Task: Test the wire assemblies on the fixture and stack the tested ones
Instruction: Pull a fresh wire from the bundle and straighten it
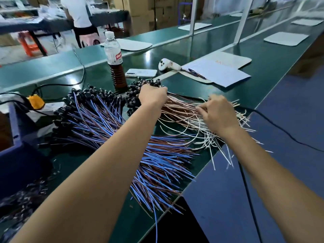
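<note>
Left hand: fist closed round the black connector ends of the brown-and-white wires, mid-bench.
Right hand: fingers pinching those wires' strands.
Blue wire pile: left, fanned out.
Bottle: far, dark liquid low inside.

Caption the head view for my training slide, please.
Both hands, left and right, sort the brown-and-white wire pile beside stacked blue wires.

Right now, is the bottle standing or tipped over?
Standing. The bottle is upright on the table behind the wire piles, white cap on top, dark liquid in its lower half.
</note>
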A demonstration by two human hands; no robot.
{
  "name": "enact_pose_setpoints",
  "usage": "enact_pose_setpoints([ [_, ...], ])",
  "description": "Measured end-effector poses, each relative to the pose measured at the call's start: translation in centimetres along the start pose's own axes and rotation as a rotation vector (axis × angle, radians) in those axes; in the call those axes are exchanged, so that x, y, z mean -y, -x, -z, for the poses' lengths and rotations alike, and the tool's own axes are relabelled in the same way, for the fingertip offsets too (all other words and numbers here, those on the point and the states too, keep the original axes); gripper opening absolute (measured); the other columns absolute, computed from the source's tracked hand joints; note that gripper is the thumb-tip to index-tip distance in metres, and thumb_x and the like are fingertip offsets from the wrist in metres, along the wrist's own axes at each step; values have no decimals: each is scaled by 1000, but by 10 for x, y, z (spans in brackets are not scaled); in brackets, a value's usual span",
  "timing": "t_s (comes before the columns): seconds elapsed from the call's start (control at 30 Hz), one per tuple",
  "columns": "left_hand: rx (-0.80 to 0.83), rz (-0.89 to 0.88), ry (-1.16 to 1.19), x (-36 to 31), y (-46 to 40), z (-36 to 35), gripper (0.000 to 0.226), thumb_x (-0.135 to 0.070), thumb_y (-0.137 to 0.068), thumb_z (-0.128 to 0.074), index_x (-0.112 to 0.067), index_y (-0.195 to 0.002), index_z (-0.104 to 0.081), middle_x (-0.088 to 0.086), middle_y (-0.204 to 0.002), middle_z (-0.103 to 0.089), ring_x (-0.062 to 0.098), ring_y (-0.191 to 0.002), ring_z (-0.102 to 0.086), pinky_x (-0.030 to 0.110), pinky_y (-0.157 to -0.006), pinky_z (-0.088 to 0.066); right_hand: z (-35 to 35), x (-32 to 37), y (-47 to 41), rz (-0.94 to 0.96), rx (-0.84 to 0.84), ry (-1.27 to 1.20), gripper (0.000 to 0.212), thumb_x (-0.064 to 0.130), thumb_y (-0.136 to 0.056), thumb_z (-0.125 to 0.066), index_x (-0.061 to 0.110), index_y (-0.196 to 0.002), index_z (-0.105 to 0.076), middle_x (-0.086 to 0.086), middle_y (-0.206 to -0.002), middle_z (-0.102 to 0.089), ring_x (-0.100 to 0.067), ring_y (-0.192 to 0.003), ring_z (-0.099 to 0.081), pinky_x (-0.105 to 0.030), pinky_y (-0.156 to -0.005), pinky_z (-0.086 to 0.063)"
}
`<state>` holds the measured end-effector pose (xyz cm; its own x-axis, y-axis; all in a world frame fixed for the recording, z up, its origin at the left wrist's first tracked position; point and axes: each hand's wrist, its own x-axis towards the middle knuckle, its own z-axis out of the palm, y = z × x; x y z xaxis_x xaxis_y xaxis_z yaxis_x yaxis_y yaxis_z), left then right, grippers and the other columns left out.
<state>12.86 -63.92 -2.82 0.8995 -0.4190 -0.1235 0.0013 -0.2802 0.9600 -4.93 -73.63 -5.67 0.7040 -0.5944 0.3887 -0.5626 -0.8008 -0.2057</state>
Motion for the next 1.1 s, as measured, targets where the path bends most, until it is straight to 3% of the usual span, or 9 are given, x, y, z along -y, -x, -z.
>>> enact_pose_setpoints([
  [0.1, -19, -2, 118, -8, 17, 0, 13, -11, -90, -65, -5, -79, -61, 12, -80, -64, 26, -75, -60, 37, -74, -55, 6, 5, -9, -25, 37, 108, 25, 42, -101, -62, 28, -108, -81, -7, -105, -67, -32, -112, -57, -46, -93, -47],
  [0.2, 15, -20, 170, -13, 33, 13, 16, -2, -91, -58, -7, -75, -59, 11, -72, -65, 24, -67, -60, 44, -78, -60, 19, 19, -14, -30, -33, 132, 25, 34, -99, -63, 19, -111, -79, -13, -112, -71, -37, -113, -58, -46, -94, -50],
  [0.37, 206, -111, 254, -16, 75, 72, 20, 0, -96, -59, -8, -78, -58, 10, -68, -64, 16, -47, -56, 20, -44, -48, 37, 93, 2, 97, -131, -154, 17, 25, -94, -68, 17, -101, -81, -10, -96, -78, -32, -90, -69, -37, -80, -55],
  [0.47, 350, -174, -47, -9, 98, 137, 22, -6, -100, -57, -11, -78, -57, 10, -67, -63, 19, -52, -57, 22, -48, -49, 32, 159, 29, 299, 7, -221, 16, 23, -87, -67, 14, -94, -78, -13, -90, -75, -39, -85, -68, -42, -70, -54],
  [0.6, 369, -145, -398, 7, 137, 244, 23, -13, -105, -52, -7, -85, -62, 12, -70, -67, 19, -53, -60, 22, -46, -48, 25, 240, 68, 545, 191, -327, 20, 24, -89, -64, 10, -76, -69, -17, -76, -71, -44, -76, -64, -43, -59, -46],
  [0.77, 412, 134, -620, 40, 185, 360, 28, -8, -104, -46, -3, -83, -63, 18, -74, -72, 22, -54, -67, 22, -46, -50, 11, 344, 122, 810, 513, -423, 38, 29, -95, -63, 18, -60, -53, -3, -57, -53, -29, -61, -50, -40, -60, -46],
  [0.83, 404, 267, -697, 52, 200, 398, 28, -4, -103, -46, -2, -82, -65, 15, -73, -73, 21, -55, -71, 23, -47, -52, 8, 381, 146, 890, 620, -457, 32, 27, -95, -65, 19, -64, -63, 1, -59, -59, -24, -62, -55, -35, -64, -50],
  [0.97, 216, 424, -831, 76, 213, 457, 23, -4, -99, -55, -2, -82, -69, 14, -78, -74, 19, -58, -72, 24, -47, -53, 4, 446, 183, 973, 763, -532, 18, 25, -96, -65, 17, -92, -82, -4, -88, -78, -24, -84, -71, -37, -79, -59],
  [1.1, -266, 216, -1116, 98, 201, 503, 18, -11, -89, -62, -8, -102, -73, 16, -102, -73, 33, -93, -70, 36, -78, -59, -7, 519, 207, 892, 813, -588, 24, 12, -95, -54, 5, -95, -78, -15, -92, -76, -37, -91, -70, -46, -86, -59],
])
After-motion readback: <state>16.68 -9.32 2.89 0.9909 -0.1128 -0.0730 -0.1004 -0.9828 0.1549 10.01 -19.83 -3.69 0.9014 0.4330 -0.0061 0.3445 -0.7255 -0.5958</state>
